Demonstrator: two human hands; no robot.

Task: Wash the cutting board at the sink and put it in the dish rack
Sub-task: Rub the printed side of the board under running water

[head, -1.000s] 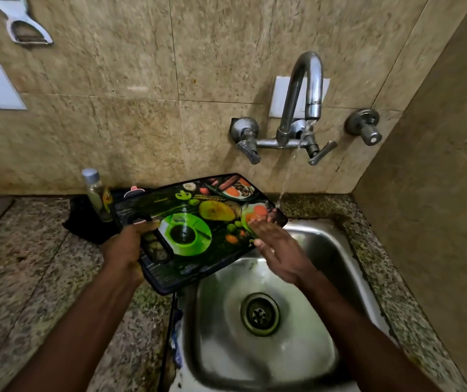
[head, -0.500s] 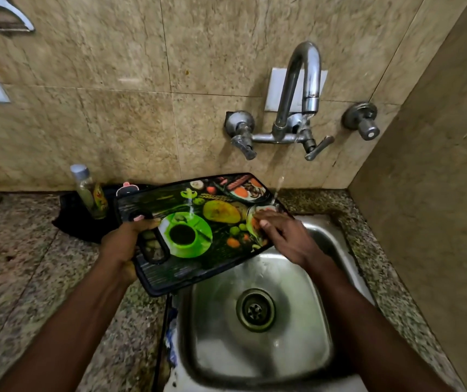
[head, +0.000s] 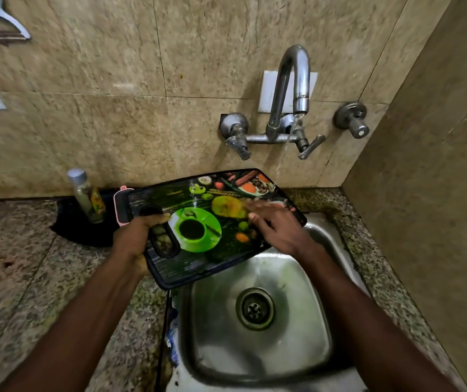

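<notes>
Over the steel sink, the left hand grips the cutting board by its handle slot (tilted to drain), while the right hand rubs it, fingers spread flat.

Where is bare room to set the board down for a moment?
The granite counter left of the sink is bare, from the black cloth to the near edge. The back left corner is crowded: a bottle stands on that cloth. The strip right of the sink is narrow. The basin holds only the drain.
</notes>
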